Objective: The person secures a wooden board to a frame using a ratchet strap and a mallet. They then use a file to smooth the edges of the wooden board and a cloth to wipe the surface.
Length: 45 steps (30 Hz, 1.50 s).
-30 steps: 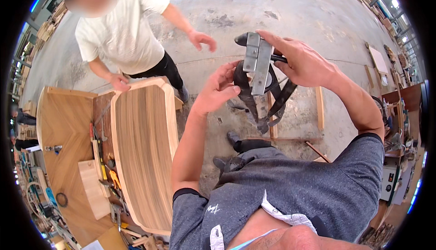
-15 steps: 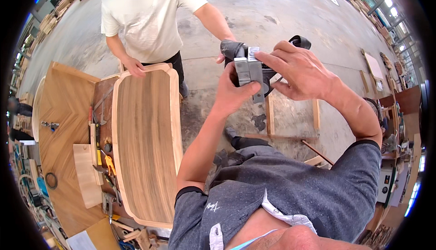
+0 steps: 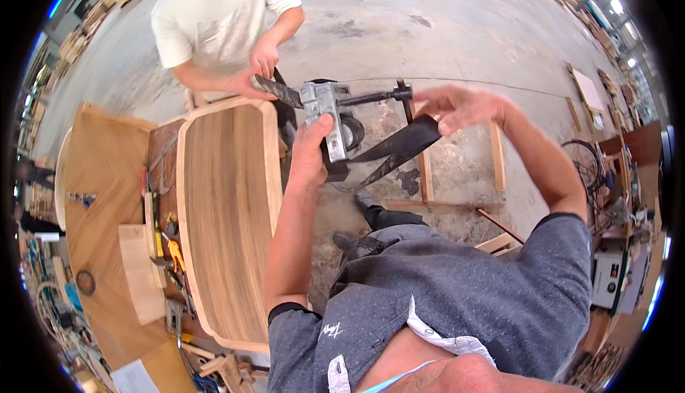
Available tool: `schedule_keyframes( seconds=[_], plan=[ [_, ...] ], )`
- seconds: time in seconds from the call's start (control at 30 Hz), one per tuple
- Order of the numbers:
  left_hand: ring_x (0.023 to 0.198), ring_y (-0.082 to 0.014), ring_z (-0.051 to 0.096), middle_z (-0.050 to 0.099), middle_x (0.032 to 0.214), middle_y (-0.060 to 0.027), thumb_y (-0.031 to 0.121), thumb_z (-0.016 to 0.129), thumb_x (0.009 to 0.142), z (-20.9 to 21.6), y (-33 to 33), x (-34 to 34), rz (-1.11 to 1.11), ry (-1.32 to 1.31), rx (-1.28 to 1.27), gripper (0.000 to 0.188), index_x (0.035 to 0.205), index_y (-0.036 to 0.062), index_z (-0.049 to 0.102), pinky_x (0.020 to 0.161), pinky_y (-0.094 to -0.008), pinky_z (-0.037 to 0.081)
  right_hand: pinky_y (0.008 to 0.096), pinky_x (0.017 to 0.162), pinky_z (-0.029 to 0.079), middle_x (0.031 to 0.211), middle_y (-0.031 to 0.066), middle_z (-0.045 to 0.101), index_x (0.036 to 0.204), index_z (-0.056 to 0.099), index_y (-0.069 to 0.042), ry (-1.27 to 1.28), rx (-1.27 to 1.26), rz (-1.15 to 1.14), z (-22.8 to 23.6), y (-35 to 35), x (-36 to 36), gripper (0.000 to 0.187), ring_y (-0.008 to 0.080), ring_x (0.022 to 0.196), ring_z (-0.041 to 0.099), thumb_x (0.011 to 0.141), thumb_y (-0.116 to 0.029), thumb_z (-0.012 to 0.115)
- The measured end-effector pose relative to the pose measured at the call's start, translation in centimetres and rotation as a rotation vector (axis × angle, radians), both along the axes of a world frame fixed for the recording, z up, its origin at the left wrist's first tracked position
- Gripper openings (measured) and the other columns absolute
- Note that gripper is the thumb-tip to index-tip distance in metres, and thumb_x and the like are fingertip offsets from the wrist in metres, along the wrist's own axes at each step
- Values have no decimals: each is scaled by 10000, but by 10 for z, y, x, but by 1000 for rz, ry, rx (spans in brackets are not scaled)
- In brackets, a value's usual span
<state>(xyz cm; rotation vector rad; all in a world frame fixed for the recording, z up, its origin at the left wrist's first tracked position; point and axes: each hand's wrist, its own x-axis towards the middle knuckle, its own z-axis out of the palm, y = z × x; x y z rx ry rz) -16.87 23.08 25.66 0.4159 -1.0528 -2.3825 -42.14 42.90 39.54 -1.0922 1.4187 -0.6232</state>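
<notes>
My left hand [image 3: 310,152] is closed round the metal body of a strap clamp [image 3: 319,104], its thumb lying on the front face. A threaded screw with a T-shaped handle [image 3: 403,92] sticks out of the clamp to the right. From the body a black strap [image 3: 410,142] runs in a loop to my right hand [image 3: 467,109], which pinches its outer end and is slightly blurred. Another length of strap [image 3: 280,92] leaves the clamp's left side, and a co-worker's hands [image 3: 253,79] grip it.
A wooden panel with a pale frame [image 3: 227,222] lies at my left. Beyond it a workbench [image 3: 107,179] carries a hammer [image 3: 155,229], orange-handled pliers [image 3: 175,254] and other tools. Timber frame pieces [image 3: 425,175] lie on the concrete floor. The co-worker in a white shirt [image 3: 214,29] stands across.
The clamp has moved left and turned, showing its screw. My right hand has drawn strap out to the right. Both of the co-worker's hands have come together on the strap's other side.
</notes>
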Motion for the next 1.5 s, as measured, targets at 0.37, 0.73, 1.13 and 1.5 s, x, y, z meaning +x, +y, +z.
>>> schedule_keyframes(
  seconds=[0.37, 0.73, 1.13, 1.5],
  plan=[
    [854, -173, 686, 687, 997, -71, 472, 769, 903, -16, -41, -22, 265, 168, -74, 628, 1300, 20, 590, 762, -326, 581, 466, 923, 527, 1138, 218, 719, 1317, 597, 30, 977, -238, 47, -1, 22, 78, 710, 397, 1120, 668, 832, -435, 826],
    [963, -125, 655, 709, 1069, -34, 358, 755, 951, 12, -40, -49, 282, 2, -226, 484, 1248, -2, 628, 868, -310, 542, 372, 1066, 455, 1349, 144, 607, 1530, 404, 32, -161, -586, -411, -72, -171, 55, 893, 201, 1260, 564, 860, -358, 845],
    [1151, -190, 613, 647, 1196, -89, 152, 781, 886, -26, -52, -20, 360, 1, -315, 546, 1340, -20, 532, 993, -348, 500, 311, 937, 542, 1169, 60, 687, 1402, 558, 49, -102, -716, -338, -134, -179, 39, 787, 103, 1056, 628, 779, -257, 930],
    [1229, -310, 575, 651, 1221, -109, 21, 715, 779, 2, -199, 24, 885, -932, -1914, 455, 1212, 156, 694, 1083, -507, 367, 394, 1066, 491, 1338, 127, 656, 1433, 572, 25, -306, -797, -284, -156, -148, -2, 928, 213, 1217, 625, 690, -346, 985]
  ],
)
